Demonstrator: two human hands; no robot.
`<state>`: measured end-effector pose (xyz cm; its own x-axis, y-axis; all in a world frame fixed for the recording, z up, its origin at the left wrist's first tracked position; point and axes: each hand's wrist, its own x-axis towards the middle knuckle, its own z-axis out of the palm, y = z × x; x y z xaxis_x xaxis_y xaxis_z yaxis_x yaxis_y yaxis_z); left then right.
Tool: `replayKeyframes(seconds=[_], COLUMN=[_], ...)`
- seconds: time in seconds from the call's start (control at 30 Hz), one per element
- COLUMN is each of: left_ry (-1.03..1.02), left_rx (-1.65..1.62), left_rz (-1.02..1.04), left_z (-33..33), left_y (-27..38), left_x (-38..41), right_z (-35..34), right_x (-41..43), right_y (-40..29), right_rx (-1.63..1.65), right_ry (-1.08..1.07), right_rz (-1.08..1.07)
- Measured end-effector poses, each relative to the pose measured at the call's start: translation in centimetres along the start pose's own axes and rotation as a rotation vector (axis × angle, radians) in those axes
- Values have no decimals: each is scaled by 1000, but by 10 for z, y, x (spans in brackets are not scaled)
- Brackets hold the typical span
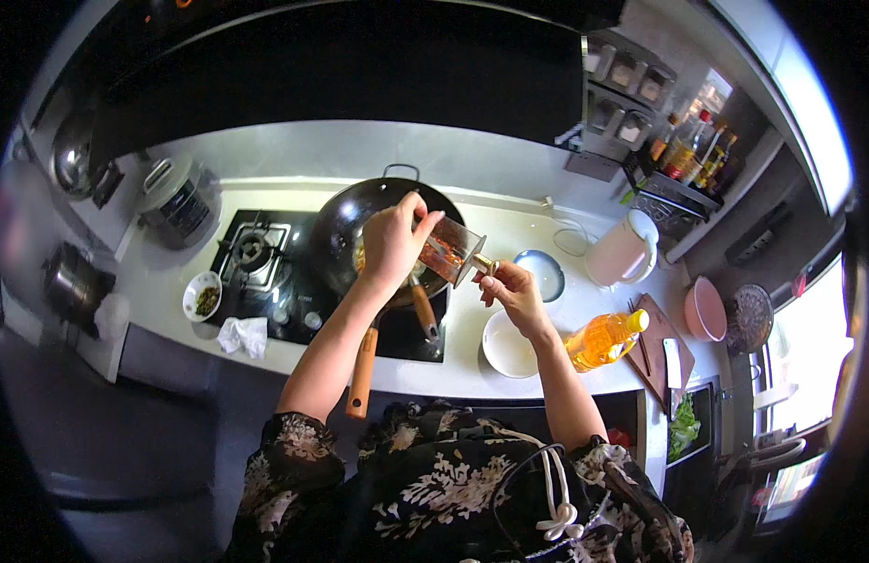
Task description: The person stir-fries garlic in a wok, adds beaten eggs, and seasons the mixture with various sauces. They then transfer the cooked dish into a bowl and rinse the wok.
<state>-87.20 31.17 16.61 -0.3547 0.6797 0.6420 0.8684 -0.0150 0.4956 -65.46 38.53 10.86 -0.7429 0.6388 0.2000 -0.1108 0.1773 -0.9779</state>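
Observation:
Over the right part of a black wok [341, 211] on the hob, both my hands are at a clear spice container [457, 252] with red chili inside. My left hand [394, 243] reaches to its upper left end; a small spoon seems to show inside, and whether my fingers hold it is unclear. At its lower right end, my right hand [511, 292] grips the metallic handle. The wok's wooden handle [362, 373] points towards me, and another wooden-handled utensil [424, 306] rests in the wok. Pale food shows partly behind my left hand.
A white bowl [508, 345], a blue-rimmed dish [545, 274], an oil bottle [603, 341] and a pink kettle [621, 250] stand right. Farther right lies a cutting board [663, 345] with a knife. A small bowl [194, 292], a crumpled cloth [243, 336] and a cooker [181, 204] are left.

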Motion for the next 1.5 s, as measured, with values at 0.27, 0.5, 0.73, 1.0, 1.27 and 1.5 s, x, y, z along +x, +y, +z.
replayKeyframes(seconds=[0.27, 0.5, 0.73, 1.0, 1.27, 1.5], left_ry=[-59, -172, 17, 282, 416, 328], left_rx=[138, -260, -488, -331, -366, -431], left_rz=[10, -63, -404, -669, -860, -889], left_z=[13, -32, -87, -125, -126, -110], left_y=[40, 57, 37, -8, -3, -18], left_x=[14, -44, -129, -228, -248, -249], right_z=[-64, -147, -201, -212, -239, -226], right_x=[1, 78, 164, 205, 264, 253], right_y=[-32, -47, -39, -40, -39, 23], right_rx=[-33, -235, -303, -315, -204, -702], right_ry=[299, 786, 883, 911, 750, 956], right_rz=[-25, -250, -234, -283, -94, -600])
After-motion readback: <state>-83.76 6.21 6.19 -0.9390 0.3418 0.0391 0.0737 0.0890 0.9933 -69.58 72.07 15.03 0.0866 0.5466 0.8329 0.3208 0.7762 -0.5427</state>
